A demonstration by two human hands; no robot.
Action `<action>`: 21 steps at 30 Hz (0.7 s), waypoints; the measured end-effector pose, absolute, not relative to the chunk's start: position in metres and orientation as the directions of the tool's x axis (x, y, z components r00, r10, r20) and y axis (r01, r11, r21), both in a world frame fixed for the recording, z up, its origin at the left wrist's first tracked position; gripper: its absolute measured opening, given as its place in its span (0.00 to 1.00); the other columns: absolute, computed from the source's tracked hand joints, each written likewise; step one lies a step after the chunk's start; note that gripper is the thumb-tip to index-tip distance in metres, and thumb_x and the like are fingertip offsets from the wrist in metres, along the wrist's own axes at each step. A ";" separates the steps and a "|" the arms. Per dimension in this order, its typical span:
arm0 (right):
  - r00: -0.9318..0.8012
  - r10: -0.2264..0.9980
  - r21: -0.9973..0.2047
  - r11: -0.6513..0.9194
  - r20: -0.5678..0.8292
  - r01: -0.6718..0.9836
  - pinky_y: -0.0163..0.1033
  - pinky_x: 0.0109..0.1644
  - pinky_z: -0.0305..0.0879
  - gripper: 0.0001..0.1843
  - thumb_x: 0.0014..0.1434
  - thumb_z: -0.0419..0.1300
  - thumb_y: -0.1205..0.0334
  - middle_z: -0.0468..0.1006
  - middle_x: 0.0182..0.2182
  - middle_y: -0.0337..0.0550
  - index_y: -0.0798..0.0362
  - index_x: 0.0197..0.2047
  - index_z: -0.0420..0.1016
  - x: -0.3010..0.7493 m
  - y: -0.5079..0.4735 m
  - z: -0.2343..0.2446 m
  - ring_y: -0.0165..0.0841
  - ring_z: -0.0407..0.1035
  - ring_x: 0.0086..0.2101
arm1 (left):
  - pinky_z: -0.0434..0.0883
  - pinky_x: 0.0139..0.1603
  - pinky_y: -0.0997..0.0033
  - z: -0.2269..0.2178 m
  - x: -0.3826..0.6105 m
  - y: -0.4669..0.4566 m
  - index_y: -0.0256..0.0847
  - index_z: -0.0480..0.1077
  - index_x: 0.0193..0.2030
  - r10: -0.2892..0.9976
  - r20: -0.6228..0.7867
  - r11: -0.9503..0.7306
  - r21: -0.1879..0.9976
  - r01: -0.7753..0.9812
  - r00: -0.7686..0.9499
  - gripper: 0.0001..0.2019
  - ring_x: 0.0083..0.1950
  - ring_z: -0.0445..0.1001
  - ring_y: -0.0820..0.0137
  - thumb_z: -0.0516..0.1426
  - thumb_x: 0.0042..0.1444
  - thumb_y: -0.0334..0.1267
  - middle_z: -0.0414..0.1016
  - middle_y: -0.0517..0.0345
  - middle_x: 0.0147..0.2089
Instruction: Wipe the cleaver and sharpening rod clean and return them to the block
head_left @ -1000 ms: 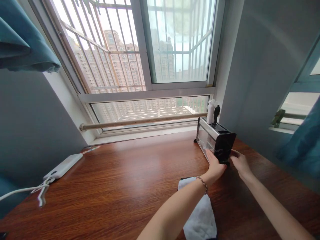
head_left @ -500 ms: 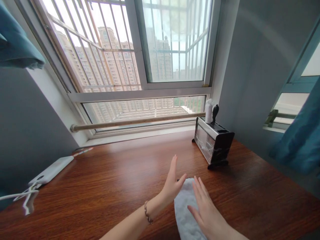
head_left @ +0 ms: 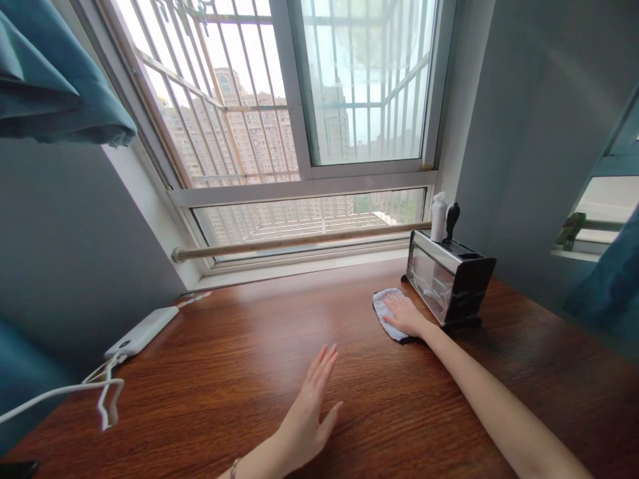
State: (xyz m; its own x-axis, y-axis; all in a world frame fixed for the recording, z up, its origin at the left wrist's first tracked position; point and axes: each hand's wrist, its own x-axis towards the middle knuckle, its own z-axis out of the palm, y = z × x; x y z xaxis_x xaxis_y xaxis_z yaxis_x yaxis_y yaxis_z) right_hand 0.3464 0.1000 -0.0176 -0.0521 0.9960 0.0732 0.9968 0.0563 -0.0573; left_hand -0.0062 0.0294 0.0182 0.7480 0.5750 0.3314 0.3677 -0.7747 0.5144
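My right hand (head_left: 405, 314) lies flat, fingers spread, pressing a small white cloth (head_left: 384, 306) onto the wooden table (head_left: 239, 372). The cloth sits just left of a steel and black knife holder (head_left: 449, 279), which carries a white and a black handle (head_left: 444, 219) in its top slots. My left hand (head_left: 309, 412) hovers open over the table near the front middle, fingers stretched together and thumb out, holding nothing. A bracelet shows at its wrist.
A white power bank (head_left: 142, 330) with a white cable (head_left: 74, 389) lies at the table's left. A wooden rod (head_left: 299, 241) runs along the window sill. Grey walls close both sides; teal curtains hang at the upper left and the right.
My right hand has slid the cloth from the front of the table up to the knife holder's left side. My left hand came off the cloth and moved left.
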 end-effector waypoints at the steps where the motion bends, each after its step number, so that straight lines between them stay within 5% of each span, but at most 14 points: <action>1: -0.057 0.995 -0.052 0.061 0.077 0.997 0.54 0.60 0.35 0.36 0.60 0.40 0.42 0.41 0.63 0.49 0.55 0.64 0.47 0.348 0.102 -0.019 0.46 0.33 0.61 | 0.45 0.64 0.47 0.018 -0.006 0.030 0.45 0.33 0.65 0.557 0.312 -0.785 0.500 0.366 0.770 0.34 0.68 0.33 0.63 0.46 0.54 0.27 0.36 0.53 0.68; 8: -0.072 0.993 -0.043 0.076 0.088 0.996 0.57 0.59 0.41 0.35 0.59 0.41 0.44 0.46 0.62 0.48 0.56 0.64 0.50 0.370 0.106 -0.036 0.47 0.38 0.60 | 0.48 0.64 0.46 0.022 -0.007 0.028 0.50 0.31 0.64 0.439 0.265 -0.856 0.414 0.309 0.859 0.43 0.67 0.41 0.63 0.53 0.46 0.27 0.43 0.57 0.67; 13: -0.105 0.983 -0.029 0.111 0.150 0.993 0.61 0.58 0.37 0.32 0.61 0.41 0.49 0.46 0.61 0.53 0.60 0.62 0.53 0.340 0.092 -0.011 0.52 0.35 0.60 | 0.46 0.64 0.49 0.015 -0.014 0.022 0.42 0.30 0.65 0.395 0.341 -0.890 0.372 0.263 0.853 0.40 0.67 0.37 0.60 0.52 0.51 0.32 0.40 0.51 0.67; 18: -0.619 0.743 -0.207 0.667 0.253 0.716 0.52 0.62 0.35 0.37 0.59 0.47 0.45 0.45 0.62 0.49 0.58 0.65 0.45 0.209 0.029 0.038 0.42 0.31 0.61 | 0.45 0.63 0.46 0.010 -0.020 0.018 0.37 0.30 0.65 0.372 0.620 -0.917 0.361 0.169 0.691 0.36 0.67 0.38 0.54 0.47 0.58 0.46 0.36 0.42 0.67; 21: -0.741 0.619 -0.293 0.782 0.261 0.550 0.48 0.62 0.42 0.34 0.58 0.51 0.50 0.55 0.59 0.44 0.49 0.64 0.47 0.142 -0.011 0.045 0.40 0.44 0.59 | 0.46 0.63 0.48 0.028 -0.023 0.016 0.39 0.32 0.66 0.278 0.576 -0.930 0.360 0.067 0.768 0.33 0.66 0.44 0.55 0.43 0.59 0.49 0.40 0.43 0.67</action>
State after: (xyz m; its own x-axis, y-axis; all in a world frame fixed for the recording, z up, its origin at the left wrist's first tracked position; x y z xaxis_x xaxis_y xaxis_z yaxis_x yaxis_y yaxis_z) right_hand 0.1425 -0.0111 0.0449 -0.7407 0.6191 0.2610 0.5502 0.7819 -0.2933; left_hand -0.0235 0.0164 0.0282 0.7683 0.2784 0.5763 0.0667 -0.9304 0.3605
